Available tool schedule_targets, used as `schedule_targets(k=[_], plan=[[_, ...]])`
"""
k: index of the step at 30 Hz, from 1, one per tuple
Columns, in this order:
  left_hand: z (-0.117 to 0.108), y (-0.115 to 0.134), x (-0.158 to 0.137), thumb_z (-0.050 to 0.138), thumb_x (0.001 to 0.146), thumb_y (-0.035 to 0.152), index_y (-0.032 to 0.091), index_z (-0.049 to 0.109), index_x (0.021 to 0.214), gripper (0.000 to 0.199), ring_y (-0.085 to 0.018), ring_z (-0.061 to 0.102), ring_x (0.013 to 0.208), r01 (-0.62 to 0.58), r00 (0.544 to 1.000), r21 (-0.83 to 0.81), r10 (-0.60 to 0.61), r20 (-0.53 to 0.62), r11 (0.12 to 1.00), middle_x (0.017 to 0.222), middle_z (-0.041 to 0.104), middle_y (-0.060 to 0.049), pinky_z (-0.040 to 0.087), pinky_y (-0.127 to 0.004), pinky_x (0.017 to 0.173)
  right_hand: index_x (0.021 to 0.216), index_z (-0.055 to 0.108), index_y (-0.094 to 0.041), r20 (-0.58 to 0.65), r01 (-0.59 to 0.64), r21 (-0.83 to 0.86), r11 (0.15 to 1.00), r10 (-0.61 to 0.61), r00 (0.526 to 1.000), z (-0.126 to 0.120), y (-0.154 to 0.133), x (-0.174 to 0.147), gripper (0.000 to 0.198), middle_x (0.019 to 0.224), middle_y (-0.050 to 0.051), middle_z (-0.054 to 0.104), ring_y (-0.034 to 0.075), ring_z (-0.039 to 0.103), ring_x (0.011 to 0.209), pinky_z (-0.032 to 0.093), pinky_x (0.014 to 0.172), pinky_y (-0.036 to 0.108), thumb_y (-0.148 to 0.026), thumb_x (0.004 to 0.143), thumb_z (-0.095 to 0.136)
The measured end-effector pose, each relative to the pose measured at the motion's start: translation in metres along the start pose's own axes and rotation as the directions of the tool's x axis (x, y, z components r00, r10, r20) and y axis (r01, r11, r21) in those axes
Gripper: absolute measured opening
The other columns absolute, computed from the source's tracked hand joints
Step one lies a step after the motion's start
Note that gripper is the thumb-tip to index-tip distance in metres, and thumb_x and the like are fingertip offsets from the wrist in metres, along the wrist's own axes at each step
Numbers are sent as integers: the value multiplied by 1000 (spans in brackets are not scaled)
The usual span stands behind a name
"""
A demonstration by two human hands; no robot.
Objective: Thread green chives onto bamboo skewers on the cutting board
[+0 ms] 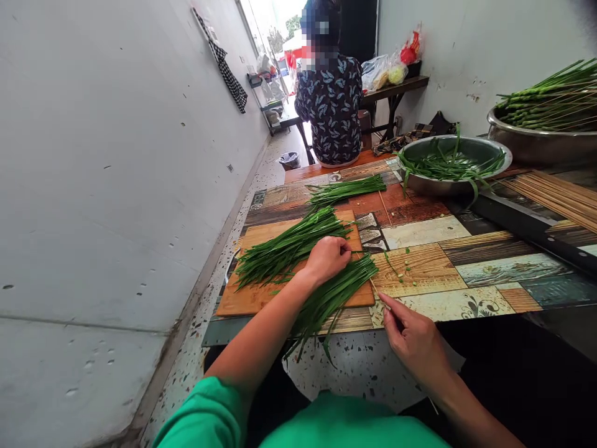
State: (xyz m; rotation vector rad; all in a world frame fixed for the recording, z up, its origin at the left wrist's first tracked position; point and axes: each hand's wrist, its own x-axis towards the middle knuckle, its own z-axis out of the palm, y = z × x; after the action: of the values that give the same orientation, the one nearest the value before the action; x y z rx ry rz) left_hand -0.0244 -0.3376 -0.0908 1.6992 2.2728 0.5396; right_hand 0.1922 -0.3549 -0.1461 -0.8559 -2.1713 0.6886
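Observation:
My right hand [413, 339] pinches a thin wooden skewer [374, 286] near the table's front edge. Garlic chives [338, 289] are threaded on the skewer at their cut ends, their leaves hanging over the edge. Just above them, my left hand [328, 258] is closed, a green chive end showing at its fingertips; its palm side is hidden. Beneath lies a wooden cutting board [254, 303] bearing a loose pile of garlic chives [284, 249]. Behind the board rests another chive bundle [347, 189], with a skewer [385, 208] sticking out of it.
A metal bowl [433, 187] of chive leaves stands at the back right, near a large basin [522, 138] of skewered greens. A knife [527, 227] and bare skewers [559, 194] lie at the right. A person [330, 112] sits beyond the table, back turned.

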Motion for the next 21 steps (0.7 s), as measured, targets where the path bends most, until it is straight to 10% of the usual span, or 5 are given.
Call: schedule_targets(k=[21], plan=[[9, -2, -1, 57, 76, 18, 14, 75, 79, 18, -12, 57, 61, 21, 999, -133, -27, -41, 991, 70, 70, -3, 41, -21, 62, 108, 72, -16, 14, -38, 19, 999, 38, 999, -4, -2, 4, 35, 95, 7, 75, 19, 73, 77, 59, 66, 25, -21, 86, 44]])
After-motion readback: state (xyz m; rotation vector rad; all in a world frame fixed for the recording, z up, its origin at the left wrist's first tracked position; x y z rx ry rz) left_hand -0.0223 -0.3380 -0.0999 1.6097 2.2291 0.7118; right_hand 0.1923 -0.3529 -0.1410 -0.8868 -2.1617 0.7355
